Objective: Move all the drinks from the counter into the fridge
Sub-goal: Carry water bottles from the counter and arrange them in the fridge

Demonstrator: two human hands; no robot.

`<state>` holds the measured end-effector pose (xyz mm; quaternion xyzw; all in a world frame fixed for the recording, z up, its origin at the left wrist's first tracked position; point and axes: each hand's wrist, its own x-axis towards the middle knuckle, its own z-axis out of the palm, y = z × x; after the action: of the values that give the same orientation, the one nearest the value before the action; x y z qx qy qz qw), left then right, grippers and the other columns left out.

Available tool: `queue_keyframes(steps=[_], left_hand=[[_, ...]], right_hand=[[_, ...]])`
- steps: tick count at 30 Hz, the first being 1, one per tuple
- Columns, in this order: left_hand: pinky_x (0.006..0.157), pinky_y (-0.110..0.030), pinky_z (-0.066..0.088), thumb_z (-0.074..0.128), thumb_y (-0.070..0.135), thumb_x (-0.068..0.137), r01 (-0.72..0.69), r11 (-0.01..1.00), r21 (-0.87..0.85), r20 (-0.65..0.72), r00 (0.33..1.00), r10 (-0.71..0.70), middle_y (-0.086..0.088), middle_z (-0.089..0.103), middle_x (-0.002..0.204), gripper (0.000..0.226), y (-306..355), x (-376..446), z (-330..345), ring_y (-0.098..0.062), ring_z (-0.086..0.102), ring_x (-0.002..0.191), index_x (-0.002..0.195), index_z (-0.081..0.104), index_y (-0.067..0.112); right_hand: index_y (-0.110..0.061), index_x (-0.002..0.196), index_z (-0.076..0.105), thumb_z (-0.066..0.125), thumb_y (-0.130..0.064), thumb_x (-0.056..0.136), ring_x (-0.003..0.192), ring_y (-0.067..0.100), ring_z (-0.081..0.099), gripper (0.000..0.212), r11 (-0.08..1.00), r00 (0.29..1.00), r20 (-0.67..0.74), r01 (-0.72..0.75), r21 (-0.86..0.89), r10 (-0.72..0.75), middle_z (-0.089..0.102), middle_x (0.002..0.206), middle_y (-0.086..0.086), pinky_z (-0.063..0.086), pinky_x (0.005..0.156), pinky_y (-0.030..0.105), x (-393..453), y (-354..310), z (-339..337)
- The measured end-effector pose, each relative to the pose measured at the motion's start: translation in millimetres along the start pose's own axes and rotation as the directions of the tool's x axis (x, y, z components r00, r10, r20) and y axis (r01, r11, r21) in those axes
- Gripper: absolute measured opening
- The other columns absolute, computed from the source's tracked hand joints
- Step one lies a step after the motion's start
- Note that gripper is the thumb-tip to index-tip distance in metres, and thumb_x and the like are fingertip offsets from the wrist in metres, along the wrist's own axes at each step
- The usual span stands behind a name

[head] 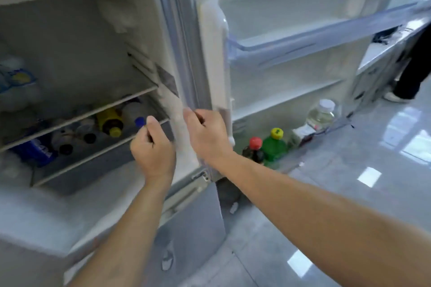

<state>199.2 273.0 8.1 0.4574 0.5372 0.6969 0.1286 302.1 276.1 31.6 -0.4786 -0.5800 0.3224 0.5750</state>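
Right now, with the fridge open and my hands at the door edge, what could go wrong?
Bottles lying on the wire shelf, like the yellow-capped bottle, might roll forward. Swinging the open fridge door hard could topple the green yellow-capped bottle in its bin. The right hand sits near the hinge side, a possible pinch.

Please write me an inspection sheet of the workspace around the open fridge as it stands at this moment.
Surface: white wire shelf inside the open grey fridge; the counter is only partly in view at the far right.
Job's things: yellow bottle lying on its side among other blurred bottles under the shelf; green bottle with yellow cap, dark bottle with red cap and clear bottle with white cap stand in the lowest door rack.
Clutter: nothing seen.
Grippers: left hand curled at the shelf edge, holding nothing visible; right hand on the door's inner edge.
Cables: nothing seen.
Surroundings: glossy grey tiled floor; another person's dark-clothed leg.
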Motion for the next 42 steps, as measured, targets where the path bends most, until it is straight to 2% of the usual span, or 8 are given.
queue_keyframes(steps=[7,13,15,18,22,30,36,42], left_hand=[[0.053,-0.034,0.029,0.044,0.031,0.1,0.12,0.99,0.074,0.308,0.941,-0.138,0.0,0.035,0.052,0.05,-9,-156,39,-0.013,0.035,0.053,0.055,0.039,0.009],[0.058,-0.031,0.039,0.045,0.039,0.095,0.116,0.955,0.272,0.591,0.763,-0.261,0.006,0.052,0.051,0.044,-36,-238,49,-0.017,0.051,0.056,0.058,0.053,0.017],[0.053,-0.02,0.039,0.047,0.042,0.096,0.098,0.935,0.342,0.693,0.646,-0.321,0.008,0.06,0.054,0.046,-53,-255,49,-0.007,0.056,0.057,0.058,0.056,0.016],[0.053,-0.019,0.04,0.057,0.031,0.098,0.055,0.854,0.517,0.797,0.335,-0.503,0.009,0.065,0.06,0.038,-90,-276,39,-0.005,0.057,0.057,0.063,0.064,0.017],[0.048,-0.022,0.039,0.058,0.018,0.097,0.042,0.632,0.774,0.633,-0.034,-0.773,-0.001,0.06,0.059,0.026,-145,-297,13,-0.015,0.049,0.049,0.075,0.068,0.01],[0.059,-0.028,0.048,0.056,0.014,0.097,-0.035,0.355,0.934,0.347,-0.147,-0.926,-0.011,0.061,0.078,0.011,-174,-325,39,-0.022,0.052,0.059,0.088,0.059,0.008],[0.054,-0.024,0.043,0.054,0.015,0.1,-0.047,0.461,0.886,0.432,-0.274,-0.859,-0.006,0.06,0.079,0.006,-139,-397,155,-0.016,0.048,0.056,0.096,0.058,0.012],[0.058,-0.028,0.049,0.057,0.019,0.098,-0.038,0.602,0.798,0.57,-0.276,-0.774,-0.007,0.066,0.085,0.007,-91,-453,269,-0.017,0.056,0.063,0.1,0.062,0.014]], right_hand=[[-0.02,0.053,0.03,0.05,-0.032,0.092,0.049,0.007,0.026,0.046,0.971,0.923,-0.326,-0.232,-0.052,0.203,0.024,0.049,-0.011,0.021,0.049,0.031,-92,72,-176],[0.011,0.074,0.05,0.051,-0.021,0.094,0.053,0.013,0.032,0.038,0.807,0.684,-0.569,-0.587,-0.06,0.456,0.034,0.059,0.004,0.025,0.052,0.031,-172,136,-280],[0.011,0.078,0.054,0.052,-0.021,0.092,0.059,0.015,0.039,0.034,0.728,0.569,-0.621,-0.685,0.004,0.539,0.044,0.064,0.006,0.03,0.056,0.031,-202,156,-304],[0.0,0.077,0.055,0.055,-0.024,0.093,0.064,0.021,0.043,0.028,0.56,0.37,-0.633,-0.819,0.123,0.68,0.047,0.067,0.006,0.035,0.061,0.031,-257,186,-332],[-0.01,0.086,0.056,0.055,-0.029,0.096,0.062,0.021,0.044,0.021,0.327,0.098,-0.58,-0.894,0.306,0.809,0.049,0.073,0.007,0.041,0.054,0.03,-336,208,-360],[-0.015,0.095,0.06,0.056,-0.031,0.096,0.075,0.023,0.058,0.016,0.1,-0.282,-0.523,-0.803,0.588,0.804,0.064,0.087,0.007,0.054,0.074,0.04,-465,201,-369],[-0.014,0.094,0.059,0.055,-0.025,0.097,0.071,0.023,0.054,0.012,-0.029,-0.438,-0.429,-0.725,0.688,0.79,0.061,0.085,0.007,0.049,0.073,0.038,-521,205,-395],[-0.011,0.094,0.06,0.055,-0.025,0.098,0.072,0.024,0.056,0.016,-0.111,-0.483,-0.363,-0.707,0.698,0.797,0.064,0.088,0.009,0.05,0.072,0.038,-525,221,-471]])
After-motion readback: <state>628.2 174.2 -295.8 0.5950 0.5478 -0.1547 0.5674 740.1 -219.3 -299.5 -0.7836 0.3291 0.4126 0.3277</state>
